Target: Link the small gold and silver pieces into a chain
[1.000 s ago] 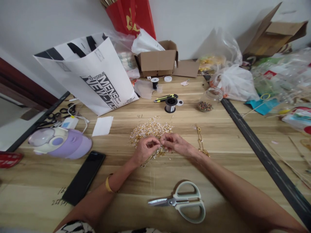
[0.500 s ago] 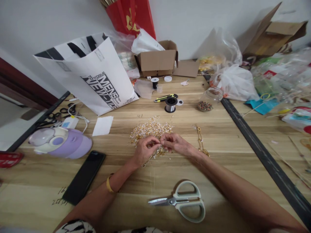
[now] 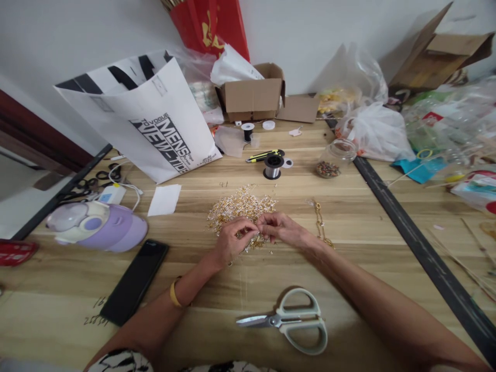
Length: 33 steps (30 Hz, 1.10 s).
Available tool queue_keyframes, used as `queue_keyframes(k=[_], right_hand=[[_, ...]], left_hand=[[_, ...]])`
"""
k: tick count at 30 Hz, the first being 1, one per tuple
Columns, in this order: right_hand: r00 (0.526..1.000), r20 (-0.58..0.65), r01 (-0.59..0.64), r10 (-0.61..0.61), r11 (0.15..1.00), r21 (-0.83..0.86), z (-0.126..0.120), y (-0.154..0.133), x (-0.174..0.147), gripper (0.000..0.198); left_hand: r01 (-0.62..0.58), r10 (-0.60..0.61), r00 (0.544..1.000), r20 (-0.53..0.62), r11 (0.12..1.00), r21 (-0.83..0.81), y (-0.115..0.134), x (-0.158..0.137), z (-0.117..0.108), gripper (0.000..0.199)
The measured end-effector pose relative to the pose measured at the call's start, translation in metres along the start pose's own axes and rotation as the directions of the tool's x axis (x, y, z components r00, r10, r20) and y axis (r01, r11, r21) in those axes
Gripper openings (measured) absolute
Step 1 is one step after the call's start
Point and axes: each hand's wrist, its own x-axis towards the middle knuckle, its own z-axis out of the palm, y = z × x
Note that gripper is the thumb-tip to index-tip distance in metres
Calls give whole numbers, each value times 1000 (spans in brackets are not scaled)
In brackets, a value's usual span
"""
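Observation:
A pile of small gold and clear beads or charms is spread on the wooden table. Over its near edge, my left hand and my right hand meet fingertip to fingertip. Both are pinched closed on something too small to make out. A little gold shows beneath the fingers. To the right of my right hand lies a gold chain with a few beads along it. Scissors with pale handles rest nearer to me, blades pointing left.
Beyond the pile stand a wire spool, a yellow-black cutter knife and a jar of mixed beads. On the left are a black phone, a purple water bottle and a white paper bag.
My hands stay pinched together over the near edge of the pile, with only a slight shift of the fingers. The surrounding things have not moved.

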Motion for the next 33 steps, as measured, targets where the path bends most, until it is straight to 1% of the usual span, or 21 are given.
queue_keyframes(k=[6,10,14,19,27,33], right_hand=[[1000,-23,9,-9,1000,7,0,-1,0,26],[999,-28,17,-17,1000,10,0,-2,0,29],[999,-44,10,-10,1000,6,2,-4,-1,29],[998,-57,24,-26,999,-42,3,-3,-1,28],[997,-51,49,-52,997,-57,3,-1,0,29],[999,-28,20,-21,1000,-11,6,-2,0,30]], left_hand=[[184,-179,983,41,971,-151,0,2,-2,11],[264,-252,964,79,934,-241,-3,4,-3,14],[341,-314,940,133,874,-347,-3,4,-2,20],[369,-333,930,157,834,-410,-2,2,0,25],[365,-327,931,162,856,-367,2,1,1,26],[395,-353,919,177,845,-361,8,0,0,26]])
